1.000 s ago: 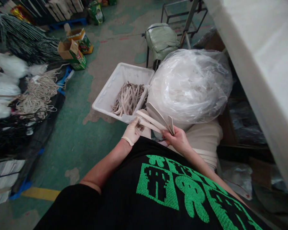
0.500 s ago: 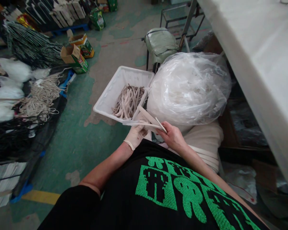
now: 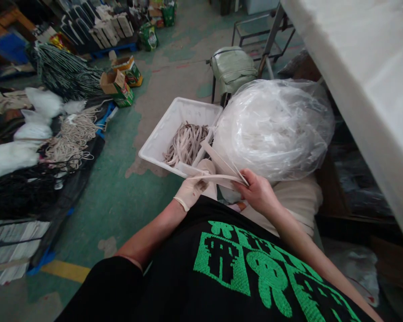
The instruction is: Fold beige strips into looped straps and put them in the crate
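Note:
A pale fabric strap (image 3: pixel 218 178) runs between my two hands in front of my body. My left hand (image 3: pixel 192 188), in a whitish glove, is closed on its left part. On the other side my bare right hand (image 3: pixel 257 190) pinches the strap, with a folded length rising from the fingers toward the bin. Just beyond the hands stands a white plastic bin (image 3: pixel 157 134) holding a heap of pale strips (image 3: pixel 187 142). The fingertips of both hands are partly hidden by the strap.
A large clear plastic bag (image 3: pixel 272 129) with white contents bulges right of the bin. A wrapped stool (image 3: pixel 233 67) stands behind. The white table (image 3: pixel 362 71) edges the right side. Cord bundles (image 3: pixel 70 141) lie on pallets at left, near open cartons (image 3: pixel 117 87).
My right hand has moved slightly right, away from the left hand, widening the span of strap between them. The whole view has shifted a little, moving the surroundings rightward.

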### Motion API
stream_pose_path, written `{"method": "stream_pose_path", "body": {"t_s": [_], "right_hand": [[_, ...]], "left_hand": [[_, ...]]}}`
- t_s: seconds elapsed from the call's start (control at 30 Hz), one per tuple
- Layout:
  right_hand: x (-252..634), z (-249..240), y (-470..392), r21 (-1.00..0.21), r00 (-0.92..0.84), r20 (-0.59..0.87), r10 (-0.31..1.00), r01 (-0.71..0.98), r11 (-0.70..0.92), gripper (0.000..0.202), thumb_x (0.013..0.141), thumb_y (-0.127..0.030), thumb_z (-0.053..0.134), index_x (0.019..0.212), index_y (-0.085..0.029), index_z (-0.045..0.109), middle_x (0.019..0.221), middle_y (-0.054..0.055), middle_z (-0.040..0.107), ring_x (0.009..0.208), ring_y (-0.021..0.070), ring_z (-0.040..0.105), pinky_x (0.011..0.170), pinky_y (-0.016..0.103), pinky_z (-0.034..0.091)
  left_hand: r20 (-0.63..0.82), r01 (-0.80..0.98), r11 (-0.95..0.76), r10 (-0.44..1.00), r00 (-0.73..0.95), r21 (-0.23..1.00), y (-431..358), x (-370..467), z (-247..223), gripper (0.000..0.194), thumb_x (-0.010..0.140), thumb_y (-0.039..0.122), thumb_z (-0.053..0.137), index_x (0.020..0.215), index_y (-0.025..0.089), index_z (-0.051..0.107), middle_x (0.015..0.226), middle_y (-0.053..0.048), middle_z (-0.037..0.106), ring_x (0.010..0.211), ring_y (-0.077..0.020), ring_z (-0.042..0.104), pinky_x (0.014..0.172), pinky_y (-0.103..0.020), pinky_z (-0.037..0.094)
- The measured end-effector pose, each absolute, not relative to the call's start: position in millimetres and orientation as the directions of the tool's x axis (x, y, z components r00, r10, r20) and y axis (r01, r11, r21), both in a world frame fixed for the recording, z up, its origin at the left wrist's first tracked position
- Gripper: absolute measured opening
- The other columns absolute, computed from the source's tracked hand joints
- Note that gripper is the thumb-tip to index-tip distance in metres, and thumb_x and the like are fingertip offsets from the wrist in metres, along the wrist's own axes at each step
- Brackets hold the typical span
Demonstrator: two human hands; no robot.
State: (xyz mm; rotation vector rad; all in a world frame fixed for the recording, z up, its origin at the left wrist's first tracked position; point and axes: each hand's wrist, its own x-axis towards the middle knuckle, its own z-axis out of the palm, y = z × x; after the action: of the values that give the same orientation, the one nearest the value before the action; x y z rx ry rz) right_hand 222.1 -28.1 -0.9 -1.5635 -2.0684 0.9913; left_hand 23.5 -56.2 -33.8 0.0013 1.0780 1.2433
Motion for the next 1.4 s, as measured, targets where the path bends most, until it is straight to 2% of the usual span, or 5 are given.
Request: {"method": "stream_pose_path", "body": {"t_s": [0.5, 0.77, 0.97, 1.13, 1.4], "right_hand": [[213, 2, -28, -0.618, -0.276, 0.013, 0.961, 0.753, 0.225, 0.012, 0.085, -0.037, 0.058, 0.087, -0.025, 0.06, 0.065, 0.002, 0.067, 0.058, 0.0209, 0.059, 0.055, 0.028, 0.032], [217, 0, -30, -0.711, -0.261, -0.062, 0.963, 0.689, 0.141, 0.014, 0.087, -0.038, 0.053, 0.087, -0.024, 0.056, 0.058, 0.0, 0.061, 0.054, 0.0202, 0.058, 0.055, 0.028, 0.034], [207, -7, -30, -0.639, -0.239, 0.001, 0.971, 0.746, 0.185, 0.014, 0.083, -0.036, 0.055, 0.087, -0.023, 0.058, 0.067, 0.004, 0.066, 0.06, 0.0226, 0.061, 0.056, 0.029, 0.032], [216, -7, -36, -0.702, -0.255, -0.031, 0.967, 0.694, 0.16, 0.017, 0.088, -0.039, 0.049, 0.085, -0.024, 0.057, 0.061, 0.002, 0.064, 0.054, 0.021, 0.059, 0.054, 0.028, 0.034], [218, -13, -39, -0.704, -0.2, 0.009, 0.98, 0.694, 0.148, 0.016, 0.085, -0.039, 0.052, 0.086, -0.024, 0.057, 0.064, 0.003, 0.066, 0.055, 0.0214, 0.06, 0.055, 0.029, 0.035]], "left_hand": [[-0.576, -0.714, 0.403, 0.817, 0.0, 0.572, -58, 33, -30, 0.032, 0.059, 0.024, 0.093, 0.082, 0.016, 0.071, 0.077, 0.0, 0.073, 0.068, -0.013, 0.066, 0.069, -0.027, 0.052], [-0.608, -0.723, 0.349, 0.784, -0.124, 0.597, -49, 24, -30, 0.02, 0.064, 0.014, 0.087, 0.075, 0.015, 0.071, 0.078, -0.003, 0.074, 0.072, -0.0145, 0.067, 0.074, -0.028, 0.051], [-0.506, -0.672, 0.401, 0.861, 0.045, 0.622, -58, 42, -33, 0.038, 0.059, 0.028, 0.093, 0.089, 0.016, 0.073, 0.085, -0.003, 0.075, 0.075, -0.0152, 0.068, 0.074, -0.028, 0.053], [-0.556, -0.707, 0.344, 0.827, -0.082, 0.617, -52, 36, -34, 0.031, 0.058, 0.021, 0.092, 0.079, 0.015, 0.07, 0.079, -0.002, 0.074, 0.072, -0.0137, 0.068, 0.072, -0.026, 0.053], [-0.5, -0.657, 0.413, 0.863, 0.063, 0.63, -58, 49, -29, 0.034, 0.058, 0.029, 0.094, 0.081, 0.015, 0.073, 0.08, -0.003, 0.073, 0.074, -0.0148, 0.067, 0.074, -0.028, 0.053]]}}
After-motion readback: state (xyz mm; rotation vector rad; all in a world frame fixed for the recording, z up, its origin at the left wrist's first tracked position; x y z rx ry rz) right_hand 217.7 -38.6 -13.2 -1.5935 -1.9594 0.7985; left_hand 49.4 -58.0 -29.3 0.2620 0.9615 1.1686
